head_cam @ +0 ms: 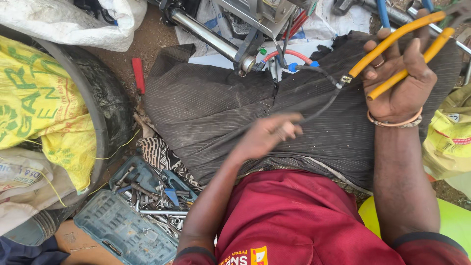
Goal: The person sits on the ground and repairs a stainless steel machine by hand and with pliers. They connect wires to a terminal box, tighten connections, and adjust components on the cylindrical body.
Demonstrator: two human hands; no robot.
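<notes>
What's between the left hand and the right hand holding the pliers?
Head view: a thin black cable runs from the left hand up to the right hand with the yellow-handled pliers, over dark striped trousers.

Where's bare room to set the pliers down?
Free: the lap cloth between the tyre and left hand, and dirt by the red handle. Crowded: open socket case and cables near the right hand with the pliers.
</notes>
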